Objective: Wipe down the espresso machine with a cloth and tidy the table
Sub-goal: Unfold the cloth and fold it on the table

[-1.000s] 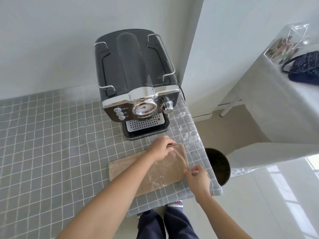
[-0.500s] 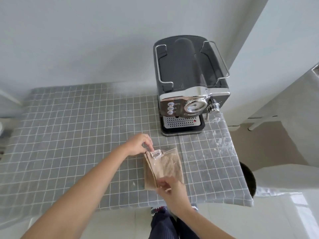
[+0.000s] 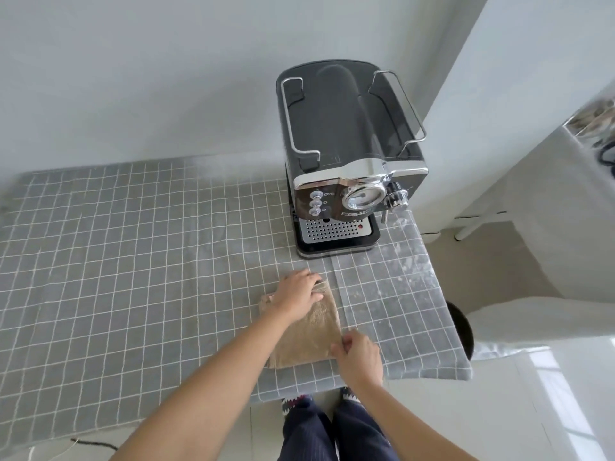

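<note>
Cloth (image 3: 307,331): tan, coarse weave, folded into a rough rectangle; laid flat near the front edge of the table, in front of the espresso machine and apart from it.
Left hand (image 3: 296,294): laid palm-down on the far end of the cloth, fingers spread flat, nothing gripped.
Right hand (image 3: 359,356): set at the near right corner of the cloth, fingers curled; the edge seems to be pinched, though the blur leaves this unsure.
Espresso machine (image 3: 349,154): boxy dark body, glossy chrome band, 3 small round buttons, 1 round gauge, perforated metal drip tray, 2 wire rails on top.
Table (image 3: 116,261): covered in grey fabric with a thin white grid; whitish smudges at the right side.
</note>
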